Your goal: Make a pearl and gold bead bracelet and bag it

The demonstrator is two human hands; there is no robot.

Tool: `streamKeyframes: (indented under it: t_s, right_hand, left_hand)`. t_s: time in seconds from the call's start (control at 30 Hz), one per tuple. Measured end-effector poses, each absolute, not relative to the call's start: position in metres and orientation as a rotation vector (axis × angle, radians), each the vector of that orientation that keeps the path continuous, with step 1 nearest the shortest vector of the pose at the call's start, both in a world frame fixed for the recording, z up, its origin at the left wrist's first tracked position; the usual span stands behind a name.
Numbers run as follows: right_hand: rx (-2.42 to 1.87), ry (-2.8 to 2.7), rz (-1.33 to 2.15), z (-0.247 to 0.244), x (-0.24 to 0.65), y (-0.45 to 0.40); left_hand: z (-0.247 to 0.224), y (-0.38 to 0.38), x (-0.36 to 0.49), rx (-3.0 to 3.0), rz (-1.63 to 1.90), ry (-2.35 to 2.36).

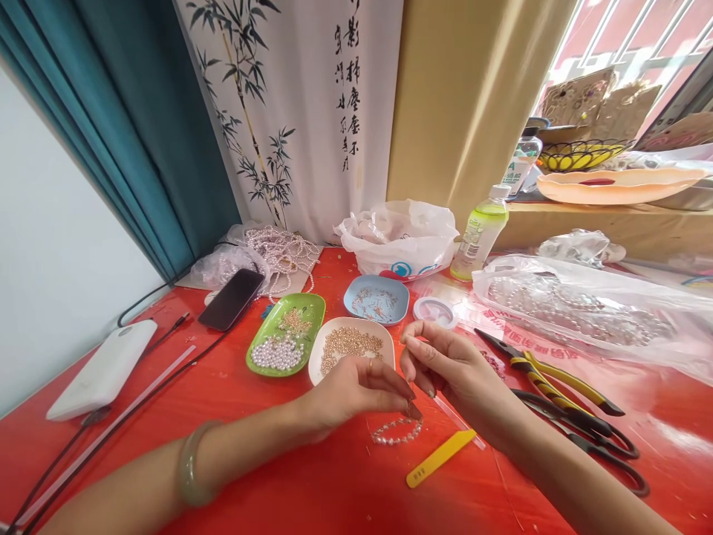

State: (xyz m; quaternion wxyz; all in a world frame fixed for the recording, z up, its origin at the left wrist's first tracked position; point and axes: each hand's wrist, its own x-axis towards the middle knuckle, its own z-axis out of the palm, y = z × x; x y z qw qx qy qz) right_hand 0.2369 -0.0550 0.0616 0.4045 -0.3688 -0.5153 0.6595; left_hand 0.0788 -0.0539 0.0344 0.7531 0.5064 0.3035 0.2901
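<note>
A beaded bracelet (396, 432) hangs from the pinched fingertips of my left hand (356, 394), low over the red table. My right hand (445, 360) is just up and to the right, thumb and forefinger pressed together; whatever sits between them is too small to make out. Beyond my left hand stands a cream dish (313, 364) of gold beads. A green tray (317, 306) with white pearls and gold pieces lies to its left, and a blue dish (379, 284) with small metal pieces is behind. Below my hands lies a yellow tool (440, 458).
Pliers (549, 383) and black-handled scissors (601, 438) lie beside my right forearm. A phone (231, 299), white power bank (103, 368) and cables are left. Behind stand a plastic bag (398, 241) and bottle (480, 234); bagged bead strands (579, 305) lie right.
</note>
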Motion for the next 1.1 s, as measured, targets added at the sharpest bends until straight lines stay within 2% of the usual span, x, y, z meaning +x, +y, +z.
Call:
streamKeyframes:
  t_s: [0.37,0.53,0.83,1.0,1.1]
  right_hand:
    - [-1.178,-1.463,1.215,0.065,0.234,-0.053]
    - [-1.19,-1.518,1.145,0.06,0.231,-0.056]
    - [-1.285,-1.902,0.781,0.059,0.229,-0.063]
    - [-1.449,-2.213,0.9,0.057,0.252,-0.047]
    - [-1.524,-2.444,0.788,0.057,0.268,-0.036]
  left_hand:
    - [0.036,-0.052,0.076,1.055,0.668,0.773]
    - [0.034,-0.051,0.075,1.018,0.717,0.75]
    - [0.034,-0.05,0.073,0.985,0.747,0.737]
    - [0.032,-0.049,0.071,0.907,0.764,0.764]
    - [0.029,-0.048,0.071,0.883,0.759,0.771]
